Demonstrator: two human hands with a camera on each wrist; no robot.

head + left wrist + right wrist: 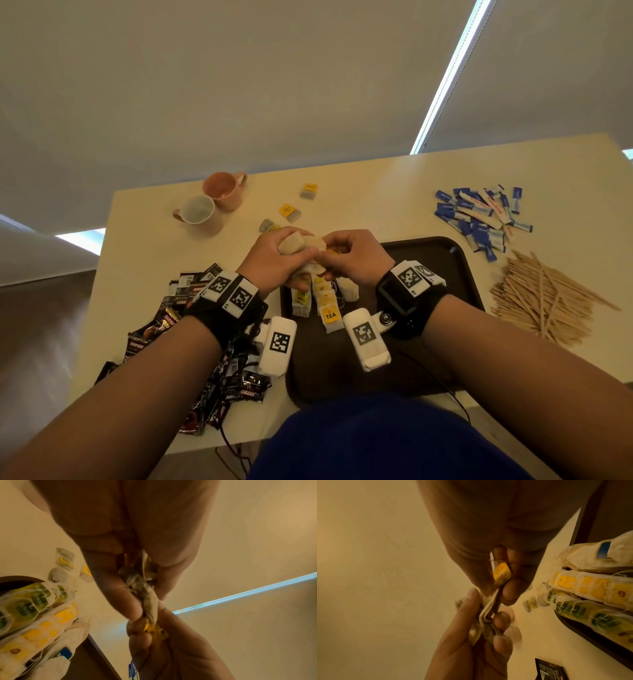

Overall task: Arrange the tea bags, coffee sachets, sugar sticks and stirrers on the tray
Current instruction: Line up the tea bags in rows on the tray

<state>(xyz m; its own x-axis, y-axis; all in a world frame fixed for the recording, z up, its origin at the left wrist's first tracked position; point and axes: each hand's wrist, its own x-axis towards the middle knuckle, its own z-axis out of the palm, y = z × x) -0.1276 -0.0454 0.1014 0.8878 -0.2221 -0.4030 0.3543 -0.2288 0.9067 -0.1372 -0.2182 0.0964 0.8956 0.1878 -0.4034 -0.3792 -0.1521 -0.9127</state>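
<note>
Pale cream table (376, 192) under a plain drawn blind carries a dark brown tray (455, 270) near its front edge, with rows of tea bags (323, 301) lying on the tray's left part. Above that end of the tray the left hand (274, 260) grips a bunch of tea bags (298, 245) in curled fingers, while the right hand (352, 257) pinches a yellow tag (501, 573) between thumb and fingertips, touching the bunch the left one holds. Three loose tea bags (289, 212) lie on the table beyond the hands, and two pink mugs (212, 202) lie on their sides further left. Dark coffee sachets (164, 318) are heaped on the table left of the tray. Blue and white sugar sticks (479, 219) are piled at the far right, well apart from the tray, and wooden stirrers (544, 301) lie in a loose heap just right of it.
</note>
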